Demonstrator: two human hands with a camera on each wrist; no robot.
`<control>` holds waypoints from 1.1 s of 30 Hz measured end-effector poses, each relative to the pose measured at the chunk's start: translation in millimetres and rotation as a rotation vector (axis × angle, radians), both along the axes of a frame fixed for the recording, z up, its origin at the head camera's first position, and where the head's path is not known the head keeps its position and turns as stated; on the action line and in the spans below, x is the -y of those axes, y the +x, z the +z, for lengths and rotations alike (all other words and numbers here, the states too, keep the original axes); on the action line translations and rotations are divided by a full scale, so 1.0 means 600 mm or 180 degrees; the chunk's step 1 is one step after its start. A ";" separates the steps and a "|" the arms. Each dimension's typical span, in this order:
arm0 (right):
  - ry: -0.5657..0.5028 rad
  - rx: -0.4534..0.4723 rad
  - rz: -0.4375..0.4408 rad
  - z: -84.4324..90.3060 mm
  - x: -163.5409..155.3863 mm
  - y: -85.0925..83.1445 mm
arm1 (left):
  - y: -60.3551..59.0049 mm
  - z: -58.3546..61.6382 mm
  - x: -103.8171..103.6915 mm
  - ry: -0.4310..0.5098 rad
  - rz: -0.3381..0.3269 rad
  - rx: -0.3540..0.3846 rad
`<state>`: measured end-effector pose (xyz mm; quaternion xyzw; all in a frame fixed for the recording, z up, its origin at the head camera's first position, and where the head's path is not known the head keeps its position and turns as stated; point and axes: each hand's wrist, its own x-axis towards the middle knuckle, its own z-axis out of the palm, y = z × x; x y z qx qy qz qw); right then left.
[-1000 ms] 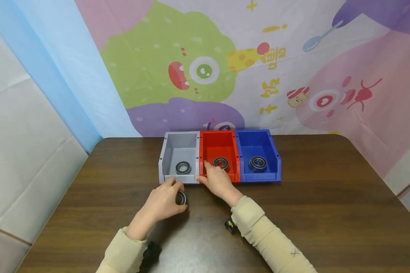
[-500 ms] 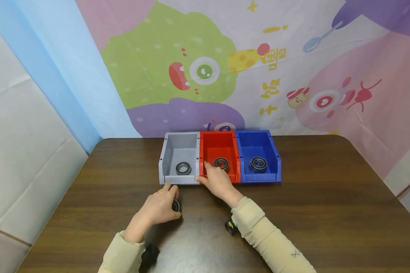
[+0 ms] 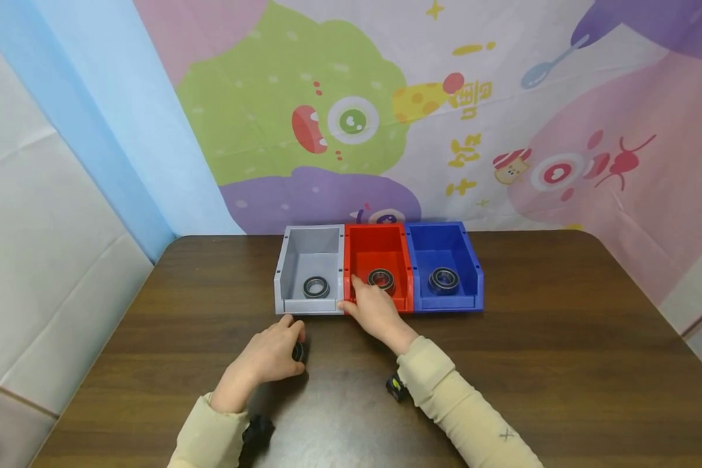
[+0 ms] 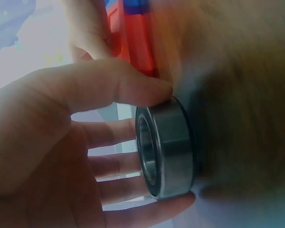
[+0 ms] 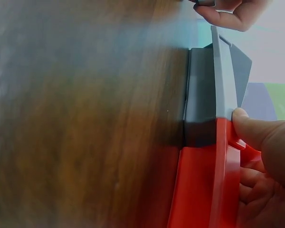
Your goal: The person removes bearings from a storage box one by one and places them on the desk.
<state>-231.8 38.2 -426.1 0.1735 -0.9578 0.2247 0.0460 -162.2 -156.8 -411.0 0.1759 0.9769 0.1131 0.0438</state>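
The left hand (image 3: 269, 355) has drawn slightly back, grasping a metal ring (image 4: 175, 147) by its rim before the grey bin (image 3: 316, 244); the right hand (image 3: 376, 313) grips the red bin (image 3: 377, 240), probably steadying it.

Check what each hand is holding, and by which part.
Left hand: a ball bearing, by the outside of its outer ring. Right hand: the red bin, at its front corner beside the grey bin.
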 end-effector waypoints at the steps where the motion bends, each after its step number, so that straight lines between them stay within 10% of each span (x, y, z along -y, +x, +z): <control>1: -0.0004 0.0002 -0.0002 -0.001 0.000 0.000 | 0.001 0.001 0.000 -0.0001 -0.0004 -0.0001; 33: -0.0005 0.0049 -0.0013 0.002 0.001 0.000 | 0.003 0.001 -0.005 -0.0130 -0.0024 0.0004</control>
